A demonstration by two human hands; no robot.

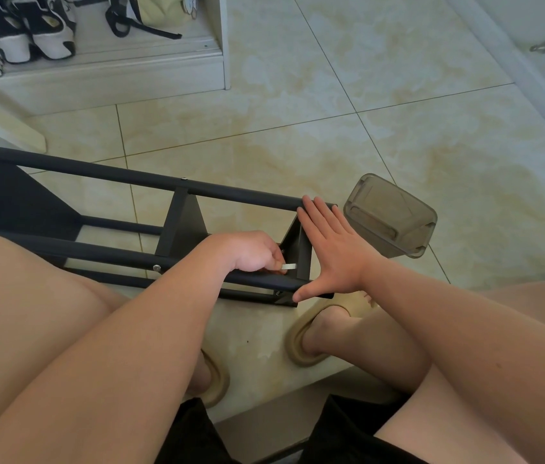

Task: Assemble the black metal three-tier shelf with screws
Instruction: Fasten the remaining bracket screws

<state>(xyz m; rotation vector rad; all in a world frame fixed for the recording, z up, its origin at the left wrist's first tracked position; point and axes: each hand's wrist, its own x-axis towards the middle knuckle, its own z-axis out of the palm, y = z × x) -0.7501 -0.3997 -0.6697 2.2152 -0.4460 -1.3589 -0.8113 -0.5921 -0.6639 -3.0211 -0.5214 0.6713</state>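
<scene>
A pair of slippers (301,343) is resting on the tiled floor (331,128) nearest the camera. Just beyond, the left hand (251,251) is pinching a small silver key (289,266) with curled fingers, inside the end tier of the black shelf (123,175), which is lying on its side. The right hand (328,249) is pressing flat against that same end, fingers straight, spanning from near pole to far pole. The two hands are working close together. A smoky plastic box (390,216) is sitting just beyond the right hand. Farthest back, shoes (30,31) are standing in a cabinet.
</scene>
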